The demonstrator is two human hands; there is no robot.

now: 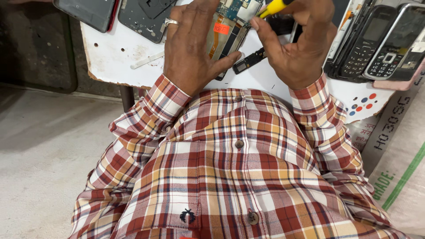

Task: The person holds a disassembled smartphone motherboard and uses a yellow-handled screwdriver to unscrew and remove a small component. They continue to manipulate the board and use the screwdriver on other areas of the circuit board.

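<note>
The left hand (188, 48) lay flat, fingers spread, pressing down the opened phone (230, 26) on the white board (115, 53). The right hand (299, 42) had its fingers closed around a yellow-handled tool (272, 7), whose tip was hidden near the phone's circuit board. A small black part (249, 60) lay loose just under both thumbs. I thought the tool could slip and scratch the board, or a thumb could push the loose part away.
</note>
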